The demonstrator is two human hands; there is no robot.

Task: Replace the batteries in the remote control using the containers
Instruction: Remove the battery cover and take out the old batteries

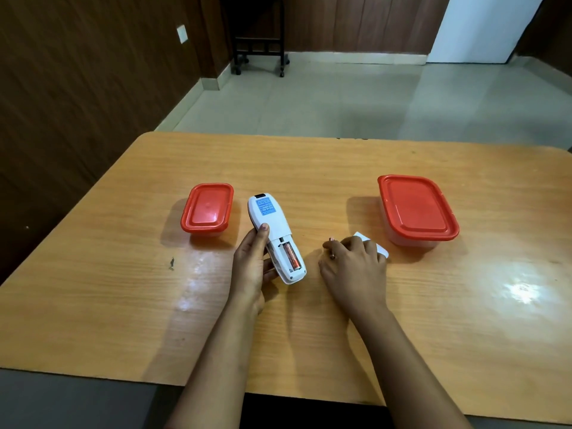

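A white remote control [272,222] lies face down on the wooden table [309,168], its battery bay uncovered. One orange battery [292,256] sits in the bay. My left hand [252,267] grips the remote's near end from the left, thumb on its back. My right hand [353,264] rests to the right of the remote, fingers curled over the white battery cover [379,249], which pokes out at its far side. A small object shows between its thumb and forefinger; what it is I cannot tell. A small red-lidded container [208,209] stands left of the remote, a larger one [416,209] to the right. Both are closed.
The table's near edge runs across the bottom of the view. Beyond the far edge lies a tiled floor with a black wheeled stand [258,48] and wood-panelled walls.
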